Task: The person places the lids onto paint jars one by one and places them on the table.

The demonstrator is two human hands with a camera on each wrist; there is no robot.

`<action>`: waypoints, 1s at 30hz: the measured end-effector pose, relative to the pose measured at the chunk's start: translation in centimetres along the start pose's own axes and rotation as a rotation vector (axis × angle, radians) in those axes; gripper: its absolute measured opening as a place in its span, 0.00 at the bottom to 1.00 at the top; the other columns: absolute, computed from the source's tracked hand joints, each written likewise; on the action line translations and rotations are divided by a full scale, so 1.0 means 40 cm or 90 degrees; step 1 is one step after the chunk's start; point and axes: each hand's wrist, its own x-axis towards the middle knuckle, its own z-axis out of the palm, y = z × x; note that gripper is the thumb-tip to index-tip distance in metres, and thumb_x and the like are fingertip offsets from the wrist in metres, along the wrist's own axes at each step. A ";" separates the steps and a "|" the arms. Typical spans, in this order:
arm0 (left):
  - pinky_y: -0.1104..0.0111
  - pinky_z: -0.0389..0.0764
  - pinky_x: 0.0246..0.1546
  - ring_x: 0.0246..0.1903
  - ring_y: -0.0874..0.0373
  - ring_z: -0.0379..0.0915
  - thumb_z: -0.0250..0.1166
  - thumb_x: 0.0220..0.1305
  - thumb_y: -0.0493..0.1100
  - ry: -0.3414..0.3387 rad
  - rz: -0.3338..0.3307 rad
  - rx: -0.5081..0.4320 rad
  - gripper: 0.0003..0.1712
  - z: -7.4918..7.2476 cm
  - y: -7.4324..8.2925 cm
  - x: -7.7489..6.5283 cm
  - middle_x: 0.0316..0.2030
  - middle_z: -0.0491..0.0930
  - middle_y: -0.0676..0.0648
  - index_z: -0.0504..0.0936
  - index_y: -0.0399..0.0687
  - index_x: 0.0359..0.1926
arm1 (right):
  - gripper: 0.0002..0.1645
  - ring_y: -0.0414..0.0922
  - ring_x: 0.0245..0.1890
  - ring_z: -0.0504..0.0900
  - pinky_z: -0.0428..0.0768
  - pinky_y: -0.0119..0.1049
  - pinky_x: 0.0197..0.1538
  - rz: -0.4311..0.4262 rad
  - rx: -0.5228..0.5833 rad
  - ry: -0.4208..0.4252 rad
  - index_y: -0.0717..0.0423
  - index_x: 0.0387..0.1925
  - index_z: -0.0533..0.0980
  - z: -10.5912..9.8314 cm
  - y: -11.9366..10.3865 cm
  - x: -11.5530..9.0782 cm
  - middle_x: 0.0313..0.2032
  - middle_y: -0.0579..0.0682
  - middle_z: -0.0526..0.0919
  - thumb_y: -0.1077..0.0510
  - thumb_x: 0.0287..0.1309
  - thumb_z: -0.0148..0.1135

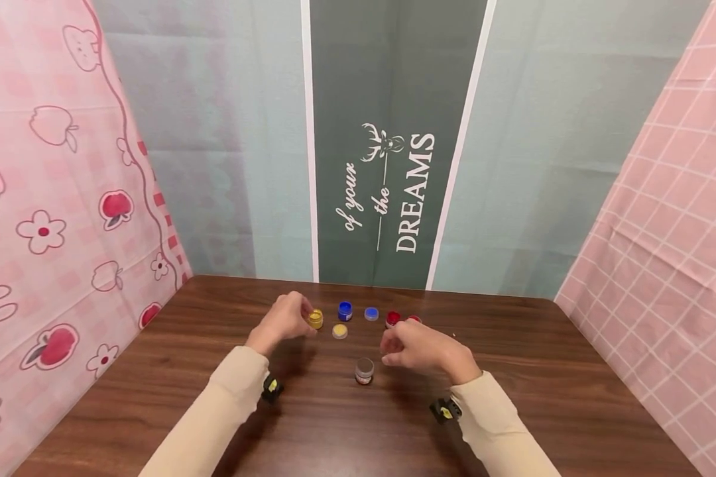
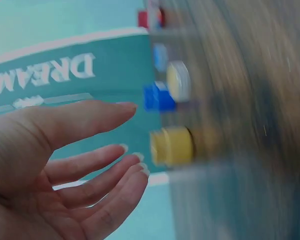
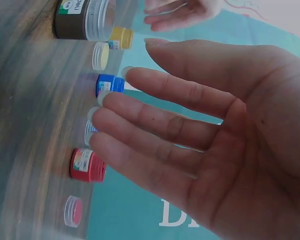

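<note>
My left hand (image 1: 286, 316) is beside a small yellow paint jar (image 1: 315, 320); in the left wrist view its fingers are apart from the jar and hold nothing. The yellow jar has no lid on, and a lid with a yellow inside (image 1: 340, 330) lies to its right. My right hand (image 1: 420, 344) hovers with relaxed fingers, partly covering a red paint jar (image 1: 392, 319) and a red-tinted lid (image 1: 414, 318). Nearest to it stands a dark brown jar (image 1: 364, 371) with a clear lid on, seen large in the right wrist view (image 3: 72, 20).
An uncapped blue paint jar (image 1: 345, 311) and its blue-tinted lid (image 1: 371, 314) stand toward the back of the wooden table (image 1: 215, 424). A fabric backdrop (image 1: 370, 79) hangs behind, with pink cloths (image 1: 662, 218) at both sides.
</note>
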 end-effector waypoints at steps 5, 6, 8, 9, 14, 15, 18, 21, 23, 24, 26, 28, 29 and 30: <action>0.56 0.84 0.44 0.39 0.50 0.80 0.83 0.45 0.38 -0.026 -0.058 0.035 0.23 0.011 -0.044 0.049 0.40 0.85 0.40 0.84 0.33 0.42 | 0.08 0.36 0.34 0.82 0.84 0.33 0.43 -0.028 -0.020 0.000 0.56 0.40 0.85 -0.004 -0.013 0.052 0.34 0.44 0.88 0.57 0.62 0.71; 0.55 0.84 0.44 0.39 0.49 0.79 0.83 0.45 0.39 -0.034 -0.068 0.040 0.24 0.015 -0.049 0.057 0.40 0.85 0.40 0.84 0.33 0.42 | 0.07 0.36 0.33 0.82 0.83 0.33 0.43 -0.030 -0.023 -0.001 0.56 0.39 0.85 -0.004 -0.016 0.064 0.34 0.45 0.88 0.57 0.62 0.71; 0.54 0.84 0.45 0.41 0.49 0.80 0.83 0.45 0.39 -0.050 -0.085 0.045 0.24 0.023 -0.056 0.071 0.41 0.85 0.39 0.84 0.33 0.42 | 0.06 0.36 0.33 0.81 0.83 0.32 0.42 -0.032 -0.031 -0.001 0.56 0.38 0.85 -0.006 -0.021 0.091 0.33 0.45 0.87 0.57 0.62 0.71; 0.54 0.84 0.46 0.41 0.49 0.80 0.83 0.45 0.39 -0.057 -0.094 0.046 0.24 0.026 -0.059 0.078 0.42 0.85 0.39 0.84 0.34 0.43 | 0.06 0.36 0.33 0.81 0.82 0.32 0.42 -0.032 -0.035 -0.001 0.56 0.38 0.85 -0.006 -0.023 0.104 0.32 0.44 0.87 0.58 0.62 0.71; 0.56 0.83 0.40 0.36 0.51 0.77 0.84 0.44 0.40 -0.065 -0.120 0.045 0.22 0.042 -0.064 0.103 0.36 0.83 0.41 0.82 0.35 0.37 | 0.06 0.37 0.32 0.81 0.82 0.33 0.41 -0.035 -0.049 0.008 0.57 0.38 0.85 -0.005 -0.032 0.172 0.32 0.46 0.88 0.59 0.60 0.71; 0.58 0.82 0.39 0.35 0.52 0.76 0.84 0.43 0.40 -0.064 -0.119 0.044 0.23 0.045 -0.064 0.106 0.35 0.82 0.42 0.82 0.36 0.36 | 0.06 0.38 0.32 0.82 0.82 0.33 0.41 -0.034 -0.050 0.010 0.57 0.39 0.86 -0.003 -0.033 0.184 0.32 0.46 0.88 0.60 0.60 0.71; 0.62 0.81 0.37 0.33 0.54 0.74 0.85 0.42 0.40 -0.061 -0.109 0.031 0.24 0.051 -0.066 0.115 0.35 0.82 0.42 0.83 0.34 0.37 | 0.07 0.40 0.34 0.82 0.84 0.37 0.43 -0.024 -0.051 0.014 0.60 0.40 0.85 0.008 -0.034 0.216 0.33 0.49 0.88 0.61 0.60 0.71; 0.63 0.82 0.37 0.34 0.54 0.75 0.85 0.41 0.40 -0.065 -0.094 0.005 0.27 0.060 -0.067 0.123 0.38 0.84 0.42 0.85 0.33 0.42 | 0.08 0.42 0.36 0.84 0.85 0.40 0.46 -0.006 -0.048 0.013 0.61 0.40 0.85 0.022 -0.028 0.241 0.35 0.52 0.89 0.62 0.59 0.72; 0.64 0.82 0.38 0.34 0.55 0.77 0.85 0.41 0.40 -0.065 -0.090 -0.011 0.27 0.064 -0.070 0.124 0.39 0.85 0.42 0.86 0.34 0.43 | 0.10 0.42 0.37 0.84 0.85 0.40 0.48 -0.004 -0.044 0.010 0.61 0.41 0.85 0.032 -0.026 0.256 0.36 0.53 0.89 0.62 0.58 0.73; 0.64 0.82 0.38 0.34 0.54 0.77 0.85 0.42 0.39 -0.065 -0.088 -0.017 0.26 0.066 -0.071 0.124 0.38 0.85 0.42 0.86 0.34 0.43 | 0.10 0.42 0.36 0.84 0.85 0.38 0.47 -0.005 -0.045 0.008 0.61 0.41 0.85 0.036 -0.026 0.262 0.36 0.53 0.89 0.62 0.57 0.73; 0.64 0.81 0.36 0.34 0.54 0.77 0.85 0.42 0.39 -0.063 -0.085 -0.024 0.24 0.068 -0.073 0.122 0.37 0.85 0.42 0.86 0.35 0.41 | 0.11 0.41 0.34 0.81 0.84 0.36 0.44 -0.007 -0.048 0.007 0.61 0.41 0.85 0.043 -0.026 0.274 0.35 0.53 0.89 0.63 0.56 0.74; 0.66 0.80 0.34 0.33 0.55 0.76 0.85 0.43 0.38 -0.060 -0.083 -0.027 0.22 0.069 -0.071 0.121 0.35 0.84 0.43 0.87 0.37 0.40 | 0.11 0.40 0.32 0.78 0.80 0.33 0.41 -0.009 -0.054 0.004 0.61 0.41 0.85 0.048 -0.026 0.282 0.34 0.54 0.88 0.63 0.55 0.75; 0.66 0.79 0.33 0.32 0.55 0.76 0.84 0.43 0.38 -0.061 -0.078 -0.027 0.21 0.069 -0.069 0.121 0.34 0.84 0.44 0.87 0.36 0.39 | 0.11 0.40 0.31 0.77 0.79 0.32 0.39 -0.008 -0.057 0.004 0.61 0.41 0.85 0.050 -0.026 0.287 0.34 0.54 0.88 0.63 0.55 0.75; 0.67 0.78 0.33 0.32 0.55 0.76 0.84 0.43 0.37 -0.061 -0.078 -0.029 0.20 0.069 -0.067 0.121 0.33 0.84 0.44 0.87 0.36 0.39 | 0.10 0.40 0.31 0.75 0.78 0.32 0.39 -0.004 -0.060 0.001 0.60 0.41 0.85 0.052 -0.027 0.291 0.35 0.55 0.88 0.63 0.56 0.74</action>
